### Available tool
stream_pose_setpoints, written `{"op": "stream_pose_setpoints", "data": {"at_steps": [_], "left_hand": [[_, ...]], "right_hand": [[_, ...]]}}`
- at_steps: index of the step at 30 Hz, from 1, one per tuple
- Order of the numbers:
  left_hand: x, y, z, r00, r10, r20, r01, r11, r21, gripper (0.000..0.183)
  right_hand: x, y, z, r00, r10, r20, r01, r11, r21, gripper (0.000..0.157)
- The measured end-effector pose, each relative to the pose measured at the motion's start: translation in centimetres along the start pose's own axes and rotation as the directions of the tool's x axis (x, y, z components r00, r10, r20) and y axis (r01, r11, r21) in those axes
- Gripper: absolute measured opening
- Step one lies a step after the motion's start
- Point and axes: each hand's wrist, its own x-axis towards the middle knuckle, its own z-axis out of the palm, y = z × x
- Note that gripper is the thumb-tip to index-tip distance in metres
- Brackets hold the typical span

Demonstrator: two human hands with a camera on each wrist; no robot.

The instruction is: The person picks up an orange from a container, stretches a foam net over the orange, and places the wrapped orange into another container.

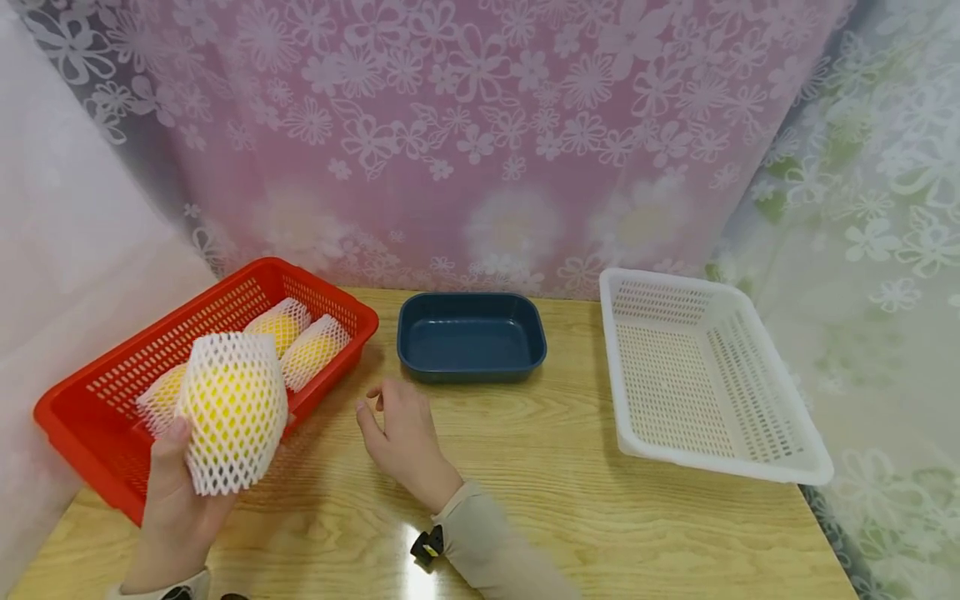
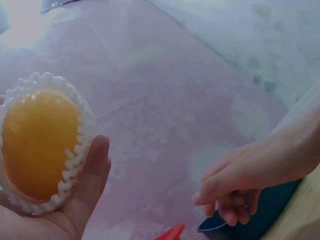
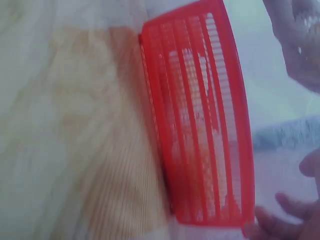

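In the head view my left hand [image 1: 176, 492] grips a yellow fruit in a white foam net [image 1: 232, 412], raised over the near side of a red basket [image 1: 363, 325]. The left wrist view shows the smooth orange-yellow end of this fruit [image 2: 42, 145] through the open net, with fingers round its side. More netted yellow fruits [image 1: 315, 350] lie in the basket; the held one partly hides another. My right hand [image 1: 405, 437] is over the table between the basket and a dark blue dish [image 1: 472, 337], its fingers loosely curled and holding nothing.
Behind the table's back edge stands the dark blue dish, with bare inside. A white slotted basket [image 1: 611, 358] sits at the right side of the wooden table [image 1: 540, 467]. Pink flowered cloth [image 1: 480, 150] hangs behind, and pale cloth hangs at both sides.
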Motion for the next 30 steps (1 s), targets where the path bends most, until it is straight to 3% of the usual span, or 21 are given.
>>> {"op": "stream_pose_setpoints", "data": {"at_steps": [5,8,12,15,16,17,18,21,23,26,30], "left_hand": [[1.2,2.8,-2.1,0.996,0.037,-0.076,-0.027,0.992,0.125,0.052],[1.8,3.8,-3.8,0.985,0.047,-0.167,-0.020,0.988,0.156,0.045],[2.2,4.6,-5.8,0.949,0.012,-0.315,0.052,0.979,0.196,0.033],[2.2,5.0,-6.8,0.925,-0.012,-0.380,0.150,0.929,0.338,0.034],[2.1,5.0,-7.0,0.919,-0.013,-0.393,0.187,0.894,0.408,0.037],[2.0,5.1,-7.2,0.913,-0.006,-0.408,0.232,0.831,0.506,0.039],[2.0,5.1,-7.4,0.909,-0.002,-0.417,0.277,0.751,0.600,0.043],[2.0,5.1,-7.9,0.906,-0.002,-0.424,0.378,0.460,0.804,0.059],[2.0,5.1,-8.0,0.913,-0.013,-0.408,0.395,0.280,0.875,0.076],[2.1,5.0,-8.4,0.939,-0.033,-0.344,0.344,0.151,0.926,0.093],[2.1,4.5,-9.2,0.978,-0.016,-0.209,0.210,0.032,0.977,0.090]], "right_hand": [[0.3,-2.6,1.7,0.988,0.155,0.030,-0.146,0.971,-0.191,0.044],[0.6,-3.7,2.5,0.979,0.199,0.054,-0.176,0.943,-0.283,0.053],[1.1,-4.6,3.3,0.976,0.200,0.085,-0.154,0.912,-0.379,0.061],[1.4,-5.2,3.7,0.971,0.206,0.123,-0.137,0.897,-0.421,0.067],[1.4,-5.4,3.8,0.968,0.212,0.138,-0.135,0.895,-0.425,0.069],[1.5,-5.7,4.0,0.963,0.220,0.153,-0.137,0.894,-0.427,0.070],[1.6,-5.9,4.0,0.959,0.229,0.166,-0.138,0.892,-0.430,0.071],[1.7,-6.5,4.4,0.949,0.253,0.190,-0.151,0.890,-0.430,0.071],[1.8,-6.9,4.7,0.947,0.254,0.198,-0.147,0.888,-0.436,0.070],[2.0,-7.4,5.2,0.946,0.248,0.209,-0.130,0.880,-0.456,0.073],[2.1,-7.7,5.8,0.948,0.241,0.209,-0.112,0.865,-0.489,0.073]]}}
